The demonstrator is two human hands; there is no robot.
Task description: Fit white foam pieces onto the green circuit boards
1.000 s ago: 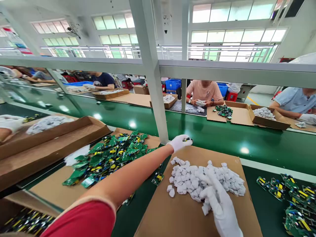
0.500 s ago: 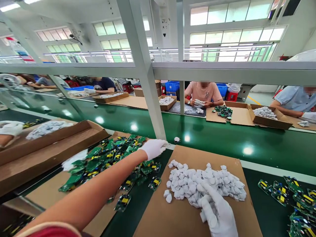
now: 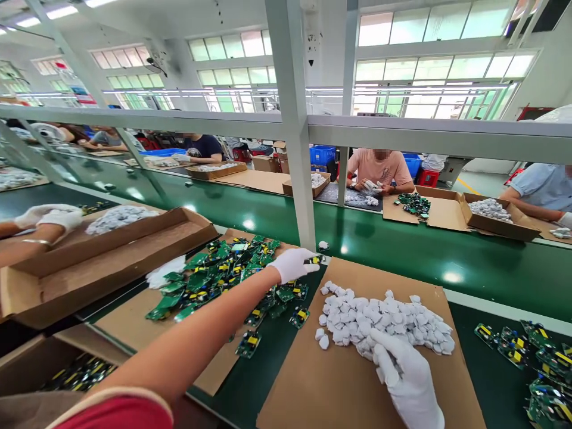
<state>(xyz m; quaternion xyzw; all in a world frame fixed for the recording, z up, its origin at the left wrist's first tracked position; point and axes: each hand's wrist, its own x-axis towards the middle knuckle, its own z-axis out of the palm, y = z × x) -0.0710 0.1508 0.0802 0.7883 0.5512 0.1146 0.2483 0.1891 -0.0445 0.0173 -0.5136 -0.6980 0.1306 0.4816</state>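
Note:
My left hand (image 3: 292, 266), in a white glove, reaches forward past the foot of the frame post. A small green circuit board (image 3: 316, 260) with a yellow part is pinched between its fingers. Beneath that arm lies a heap of similar circuit boards (image 3: 218, 271). My right hand (image 3: 409, 375), also white-gloved, is at the near edge of a pile of small white pieces (image 3: 379, 319) on a cardboard sheet (image 3: 313, 381). Its fingers are curled together; white glove against white pieces hides what they hold, if anything.
A grey post (image 3: 297, 149) and crossbar stand before me. Beyond runs a green conveyor belt (image 3: 402, 250) carrying one small white-and-dark item (image 3: 323, 245). More circuit boards (image 3: 531, 351) lie at right. At left, a co-worker's gloved hands (image 3: 53, 217) are beside a long cardboard tray (image 3: 111, 253). People sit opposite.
The view has swung left, so the scene sits farther right. A circuit board now shows in my left fingers, where none was clear before. My right hand stays by the white pile.

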